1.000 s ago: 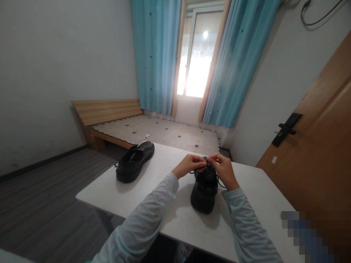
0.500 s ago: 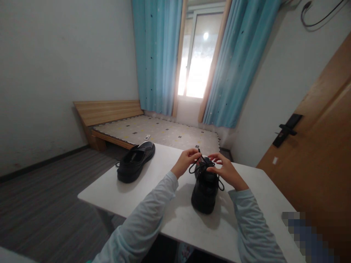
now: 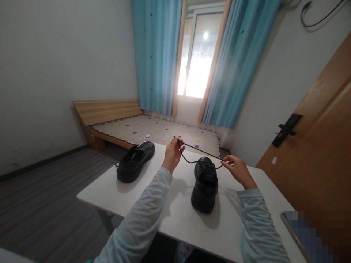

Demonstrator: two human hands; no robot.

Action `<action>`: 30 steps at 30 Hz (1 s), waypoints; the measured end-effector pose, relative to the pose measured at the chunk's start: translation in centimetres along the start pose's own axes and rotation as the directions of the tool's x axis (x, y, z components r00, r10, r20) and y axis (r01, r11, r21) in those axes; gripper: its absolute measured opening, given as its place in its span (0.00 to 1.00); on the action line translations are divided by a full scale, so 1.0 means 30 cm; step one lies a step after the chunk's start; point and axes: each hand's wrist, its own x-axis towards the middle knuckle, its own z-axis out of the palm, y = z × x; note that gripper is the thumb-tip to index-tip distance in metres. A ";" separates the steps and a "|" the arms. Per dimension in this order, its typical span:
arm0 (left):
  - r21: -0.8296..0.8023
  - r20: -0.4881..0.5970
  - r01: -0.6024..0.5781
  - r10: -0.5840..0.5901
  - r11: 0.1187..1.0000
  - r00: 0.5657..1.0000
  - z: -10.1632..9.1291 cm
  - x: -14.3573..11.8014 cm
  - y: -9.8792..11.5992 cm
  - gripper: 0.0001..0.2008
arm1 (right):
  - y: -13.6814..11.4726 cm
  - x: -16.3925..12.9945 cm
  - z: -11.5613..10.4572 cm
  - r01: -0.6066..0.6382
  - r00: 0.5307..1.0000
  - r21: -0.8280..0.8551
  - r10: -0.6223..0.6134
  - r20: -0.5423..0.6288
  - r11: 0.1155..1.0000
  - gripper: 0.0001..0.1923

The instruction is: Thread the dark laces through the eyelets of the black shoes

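1. Pulling apart, we now pinch the shoelace (image 3: 197, 152) ends in our left hand (image 3: 172, 155) and right hand (image 3: 238, 170); half a second ago both sat at the knot.
2. Laced shoe (image 3: 205, 188) stands between them on the table (image 3: 131, 197), its lace undone.
3. Second shoe (image 3: 135, 161) lies well left.

White table (image 3: 175, 223), two black shoes on it: one (image 3: 204, 185) mid-table, another (image 3: 135, 161) far left
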 end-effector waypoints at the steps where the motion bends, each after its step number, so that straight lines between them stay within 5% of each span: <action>1: -0.006 0.005 -0.016 0.016 1.000 1.000 -0.003 0.003 0.003 0.08 | -0.001 0.000 -0.001 0.003 1.000 0.015 -0.003 -0.009 1.000 0.14; 12: 0.054 0.082 -0.036 0.032 0.998 0.996 0.013 -0.007 -0.004 0.11 | -0.082 -0.001 0.012 0.003 0.938 0.383 0.130 -0.320 0.924 0.18; 23: 0.339 0.183 -0.115 0.054 0.934 0.982 0.056 0.015 -0.005 0.14 | -0.051 0.004 0.067 -0.048 0.966 0.387 0.142 -0.218 0.921 0.17; 30: 0.489 0.414 -0.220 -0.002 0.844 0.910 0.252 0.071 0.072 0.13 | -0.072 -0.003 0.076 -0.054 0.966 0.357 0.139 -0.216 0.932 0.14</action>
